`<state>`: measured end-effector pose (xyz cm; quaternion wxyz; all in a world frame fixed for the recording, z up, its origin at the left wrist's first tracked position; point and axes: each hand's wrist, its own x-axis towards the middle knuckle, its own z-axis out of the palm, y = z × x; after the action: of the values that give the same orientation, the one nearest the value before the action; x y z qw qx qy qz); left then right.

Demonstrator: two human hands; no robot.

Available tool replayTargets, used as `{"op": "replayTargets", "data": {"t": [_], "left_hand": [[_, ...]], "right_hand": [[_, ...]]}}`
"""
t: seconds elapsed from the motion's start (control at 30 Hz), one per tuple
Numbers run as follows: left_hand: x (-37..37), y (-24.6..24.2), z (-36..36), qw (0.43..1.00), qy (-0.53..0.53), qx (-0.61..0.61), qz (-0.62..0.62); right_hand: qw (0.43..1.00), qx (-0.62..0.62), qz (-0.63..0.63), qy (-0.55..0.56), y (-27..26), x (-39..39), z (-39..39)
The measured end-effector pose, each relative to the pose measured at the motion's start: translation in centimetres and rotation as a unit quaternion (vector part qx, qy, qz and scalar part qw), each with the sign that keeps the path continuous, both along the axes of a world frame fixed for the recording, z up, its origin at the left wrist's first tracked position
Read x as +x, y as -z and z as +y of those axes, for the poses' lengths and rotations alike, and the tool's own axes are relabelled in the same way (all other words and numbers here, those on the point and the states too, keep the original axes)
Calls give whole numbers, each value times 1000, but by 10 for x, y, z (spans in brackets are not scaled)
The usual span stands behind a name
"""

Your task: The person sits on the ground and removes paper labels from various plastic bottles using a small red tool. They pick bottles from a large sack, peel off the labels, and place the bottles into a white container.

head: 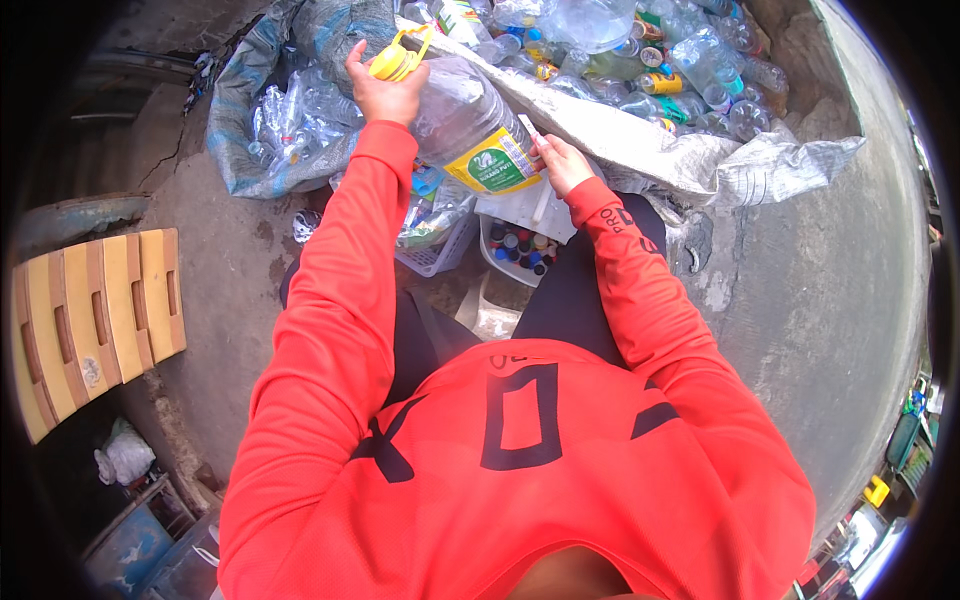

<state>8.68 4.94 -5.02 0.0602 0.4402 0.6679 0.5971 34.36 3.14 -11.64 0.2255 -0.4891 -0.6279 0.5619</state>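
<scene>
My left hand grips the neck end of a large clear plastic jug with a yellow cap and handle ring. The jug lies tilted across my view, its base toward my right hand, and bears a yellow and green label. Between the fingers of my right hand is a small flat pale tool, its kind unclear, close to the jug's base. Below the jug, a white tub holds many coloured bottle caps, with a pale board partly over it.
A large white woven sack full of plastic bottles lies ahead and to the right. Another woven sack with clear bottles stands at left. A white plastic basket holds bagged plastic. Yellow slatted panels are at far left.
</scene>
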Motion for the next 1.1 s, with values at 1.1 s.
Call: {"op": "replayTargets", "data": {"t": [1.1], "left_hand": [[13, -6, -10, 995, 87, 29, 35]], "right_hand": [[921, -323, -30, -217, -49, 23, 29]]}}
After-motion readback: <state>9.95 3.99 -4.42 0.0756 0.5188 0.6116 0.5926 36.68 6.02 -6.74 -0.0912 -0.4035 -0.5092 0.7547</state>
